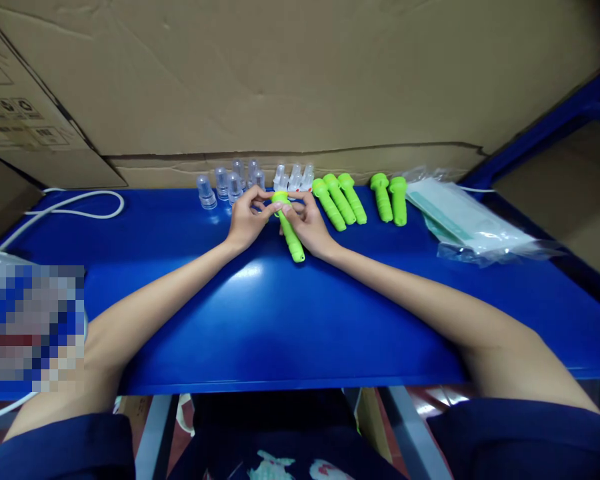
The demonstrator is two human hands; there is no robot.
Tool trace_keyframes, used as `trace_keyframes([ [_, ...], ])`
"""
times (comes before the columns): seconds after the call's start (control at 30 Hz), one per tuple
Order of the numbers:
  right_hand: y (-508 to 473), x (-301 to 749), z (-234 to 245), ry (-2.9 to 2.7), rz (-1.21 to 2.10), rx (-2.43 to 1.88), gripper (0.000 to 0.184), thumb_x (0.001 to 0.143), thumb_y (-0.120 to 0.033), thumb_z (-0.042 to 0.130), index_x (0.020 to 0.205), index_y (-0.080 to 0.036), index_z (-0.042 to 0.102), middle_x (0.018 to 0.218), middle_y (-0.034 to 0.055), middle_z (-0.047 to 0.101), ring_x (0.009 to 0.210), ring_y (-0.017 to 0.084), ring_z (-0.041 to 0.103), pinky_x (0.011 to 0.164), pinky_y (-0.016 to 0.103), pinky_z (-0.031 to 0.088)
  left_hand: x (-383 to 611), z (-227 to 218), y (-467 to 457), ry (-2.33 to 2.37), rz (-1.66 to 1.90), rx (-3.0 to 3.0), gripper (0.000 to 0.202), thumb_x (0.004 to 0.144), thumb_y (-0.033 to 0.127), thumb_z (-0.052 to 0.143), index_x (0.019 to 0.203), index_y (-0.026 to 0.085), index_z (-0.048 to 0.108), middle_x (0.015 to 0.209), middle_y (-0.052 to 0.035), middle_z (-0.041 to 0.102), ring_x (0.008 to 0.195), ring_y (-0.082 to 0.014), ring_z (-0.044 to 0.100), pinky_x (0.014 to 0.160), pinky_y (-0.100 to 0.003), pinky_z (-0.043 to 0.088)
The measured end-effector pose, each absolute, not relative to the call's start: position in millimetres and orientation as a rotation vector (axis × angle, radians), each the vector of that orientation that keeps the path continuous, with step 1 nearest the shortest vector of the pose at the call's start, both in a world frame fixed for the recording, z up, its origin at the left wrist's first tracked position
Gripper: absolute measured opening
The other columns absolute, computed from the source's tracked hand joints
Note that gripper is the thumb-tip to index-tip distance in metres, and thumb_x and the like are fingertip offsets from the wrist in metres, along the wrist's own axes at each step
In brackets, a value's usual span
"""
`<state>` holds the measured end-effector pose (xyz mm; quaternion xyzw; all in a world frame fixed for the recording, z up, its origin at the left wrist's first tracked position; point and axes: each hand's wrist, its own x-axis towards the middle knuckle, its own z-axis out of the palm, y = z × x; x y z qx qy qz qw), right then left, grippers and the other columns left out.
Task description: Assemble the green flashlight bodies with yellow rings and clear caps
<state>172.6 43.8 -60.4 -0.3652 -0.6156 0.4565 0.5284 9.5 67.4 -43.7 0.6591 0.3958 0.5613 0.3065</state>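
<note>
Left hand (249, 217) and right hand (309, 225) hold a green tube (292, 239) above blue tabletop (290, 327), cardboard (280, 80) behind.

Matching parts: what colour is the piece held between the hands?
Lime green; the held piece shows best in the head view.

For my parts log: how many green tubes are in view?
6: one green tube held by the left hand and right hand, three together to their right, two farther right, near the bag. None looks hidden.
</note>
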Motion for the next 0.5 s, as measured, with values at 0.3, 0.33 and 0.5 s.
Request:
trace_keyframes([
  [0.3,39.8,169.7,-56.4,-1.473,1.049,-0.853,0.064,0.086,-0.074,0.069,0.119,-0.03,0.037,0.121,0.006,0.071,0.056,0.01,0.064,0.052,0.029,0.059,7.2,-45.2,68.6,0.972,1.52,1.699,0.037,0.072,0.046,0.09,0.085,0.018,0.068,0.085,-0.0015,0.075,0.065,-0.0086,0.056,0.06,-0.021,0.042],
  [0.33,39.4,169.9,-55.5,-1.483,1.047,-0.849,0.064,0.087,-0.074,0.069,0.119,-0.03,0.037,0.121,0.0064,0.071,0.058,0.011,0.065,0.052,0.03,0.06,6.8,-45.2,68.9,0.964,1.517,1.695,0.039,0.071,0.047,0.09,0.085,0.018,0.069,0.085,-0.0016,0.075,0.065,-0.0085,0.056,0.059,-0.021,0.041],
  [0.5,38.5,170.4,-52.5,-1.481,1.053,-0.848,0.063,0.085,-0.077,0.068,0.112,-0.029,0.037,0.109,0.0044,0.073,0.057,0.012,0.064,0.05,0.032,0.061,6.6,-45.9,69.7,0.953,1.547,1.701,0.043,0.068,0.053,0.091,0.074,0.018,0.067,0.075,0.001,0.068,0.059,-0.0072,0.049,0.056,-0.021,0.038],
])
